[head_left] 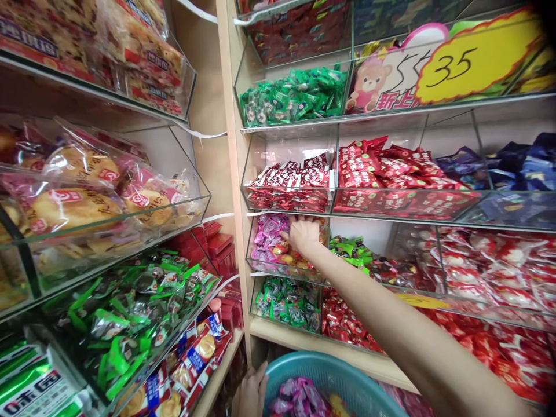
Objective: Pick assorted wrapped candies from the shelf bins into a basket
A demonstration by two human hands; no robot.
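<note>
My right hand (303,234) reaches into a clear shelf bin of purple- and yellow-wrapped candies (270,231). Its fingers are curled down at the candies, and whatever is between them is hidden. At the bottom of the view, my left hand (251,391) grips the left rim of a teal plastic basket (284,366), with part of the hand cut off by the frame edge. Inside the basket lie purple-wrapped candies (299,397) and a few yellow ones.
Clear bin fronts and shelf edges surround my right arm. Red-and-white packets (295,179) sit just above the hand, green-wrapped candies (286,304) below. At left, angled bins hold bagged bread (73,208) and green packets (143,289). A yellow price sign (478,58) hangs upper right.
</note>
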